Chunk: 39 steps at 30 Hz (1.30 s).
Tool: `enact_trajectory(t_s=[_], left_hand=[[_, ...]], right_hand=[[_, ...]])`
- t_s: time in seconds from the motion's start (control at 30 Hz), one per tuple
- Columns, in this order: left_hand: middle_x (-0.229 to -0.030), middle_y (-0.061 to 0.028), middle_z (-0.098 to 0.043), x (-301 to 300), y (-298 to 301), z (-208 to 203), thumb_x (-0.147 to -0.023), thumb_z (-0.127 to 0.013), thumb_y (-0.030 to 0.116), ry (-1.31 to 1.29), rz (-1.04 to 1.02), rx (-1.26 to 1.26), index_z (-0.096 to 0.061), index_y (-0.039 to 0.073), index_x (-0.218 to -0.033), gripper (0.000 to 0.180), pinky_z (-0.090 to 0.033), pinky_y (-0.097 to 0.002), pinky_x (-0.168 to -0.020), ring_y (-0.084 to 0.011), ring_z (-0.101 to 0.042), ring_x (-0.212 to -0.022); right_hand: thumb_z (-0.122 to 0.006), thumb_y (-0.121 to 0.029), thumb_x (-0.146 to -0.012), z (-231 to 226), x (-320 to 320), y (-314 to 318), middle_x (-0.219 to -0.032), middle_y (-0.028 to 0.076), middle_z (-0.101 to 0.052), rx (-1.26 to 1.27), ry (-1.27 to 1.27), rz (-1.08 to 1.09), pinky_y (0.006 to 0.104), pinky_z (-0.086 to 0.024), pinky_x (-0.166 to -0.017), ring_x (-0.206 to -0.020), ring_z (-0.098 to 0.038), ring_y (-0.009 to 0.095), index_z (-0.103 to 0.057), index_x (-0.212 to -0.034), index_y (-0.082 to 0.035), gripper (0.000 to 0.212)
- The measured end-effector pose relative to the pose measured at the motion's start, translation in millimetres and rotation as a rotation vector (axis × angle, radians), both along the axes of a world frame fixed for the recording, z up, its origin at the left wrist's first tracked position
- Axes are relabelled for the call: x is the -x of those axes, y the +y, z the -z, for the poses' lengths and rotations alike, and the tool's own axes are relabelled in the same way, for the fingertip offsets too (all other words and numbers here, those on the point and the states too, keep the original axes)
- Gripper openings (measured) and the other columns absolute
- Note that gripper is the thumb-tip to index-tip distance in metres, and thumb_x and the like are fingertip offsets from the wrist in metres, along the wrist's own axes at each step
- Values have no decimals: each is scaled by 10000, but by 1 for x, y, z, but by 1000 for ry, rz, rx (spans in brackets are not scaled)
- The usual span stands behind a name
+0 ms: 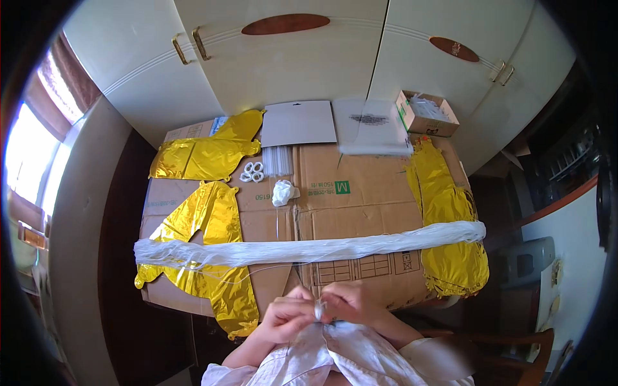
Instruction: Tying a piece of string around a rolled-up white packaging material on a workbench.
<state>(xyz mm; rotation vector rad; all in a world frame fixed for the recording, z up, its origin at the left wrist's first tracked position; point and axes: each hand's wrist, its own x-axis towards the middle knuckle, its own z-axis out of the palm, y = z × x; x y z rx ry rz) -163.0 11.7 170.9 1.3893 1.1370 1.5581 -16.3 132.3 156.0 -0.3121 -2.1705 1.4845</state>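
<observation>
Close to my body, at the near edge of the cardboard, my left hand [288, 316] and my right hand [346, 301] meet with fingers closed. Between them is a small white roll [318, 311], partly covered by the fingers. Just beyond, a long skein of white string [309, 249] stretches across the whole work surface, one loose strand curving off it. Its left end lies over a flat gold foil balloon [215, 219]. Its right end crosses a stack of gold foil balloons [444, 206].
Flattened cardboard [360, 212] covers the table. Farther back lie another gold foil balloon [193, 157], several white rings [252, 172], clear straws [277, 161], a crumpled white wad [283, 192], a grey-white card [299, 123], clear plastic bags [373, 128] and a box of white pieces [428, 116]. Cabinets stand behind.
</observation>
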Motion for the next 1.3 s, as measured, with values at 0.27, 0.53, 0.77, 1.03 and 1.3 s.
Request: enact_trajectory(t_s=[0.27, 0.53, 0.77, 1.03, 1.3], left_hand=[[-692, -44, -597, 3, -1, 5, -723, -598, -31, 260, -90, 15, -680, 36, -955, 255, -402, -300, -675, -168, -480, -711], [-645, -25, -583, -3, 6, 7, -742, -621, -8, 312, -284, 162, -686, 31, -908, 183, -405, -258, -633, -157, -466, -648], [-977, -49, -615, 1, -8, 31, -864, -549, 44, -488, 24, 194, -639, -22, -1045, 213, -393, -260, -741, -128, -474, -835], [-1119, -86, -618, -4, 3, 21, -860, -494, -49, -233, -131, 163, -571, 6, -1165, 320, -389, -302, -915, -176, -486, -1084], [-910, -65, -673, -10, 6, 27, -765, -621, -41, 172, -318, 214, -627, 31, -1006, 252, -489, -257, -697, -162, -627, -785]], right_hand=[[-606, -133, -815, -14, -3, 5, -643, 81, -586, -4, 86, -18, 325, -453, -487, -544, -593, 236, -598, -819, -65, 69], [-624, -111, -798, -10, -3, -7, -631, 55, -563, -213, 77, 73, 324, -434, -479, -523, -558, 231, -600, -832, -89, 48], [-651, -94, -785, 1, 9, -11, -698, 83, -617, -168, 71, 186, 323, -463, -510, -582, -598, 246, -626, -836, -52, 71], [-695, -68, -726, -5, 6, -15, -666, 46, -602, -492, 16, 294, 314, -445, -478, -538, -561, 211, -646, -806, -58, 95], [-747, -140, -674, -6, 7, -4, -623, -15, -532, -605, 120, 345, 273, -429, -504, -569, -524, 146, -611, -748, -107, 158]])
